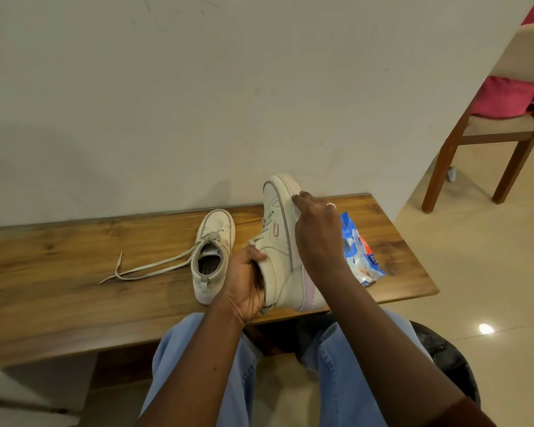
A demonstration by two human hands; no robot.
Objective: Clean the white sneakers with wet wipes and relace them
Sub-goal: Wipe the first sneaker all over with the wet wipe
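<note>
- Left hand [247, 285] – fingers curled round heel collar of held sneaker [278, 229], tilted toe-up.
- Right hand [316, 232] – fingertips bent onto sole edge near toe, above that grip; pinching or not, cannot tell.
- Second sneaker [213, 241] – on bench [74, 272], left of grip; laces [148, 269] trailing further left.
- Wipes pack [361, 257] – on bench, just right of right hand.

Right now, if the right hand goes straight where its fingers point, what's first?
The right hand, pinching what looks like a wet wipe, meets the held sneaker at its toe first, fingertips already there; beyond, probably the wall.
</note>
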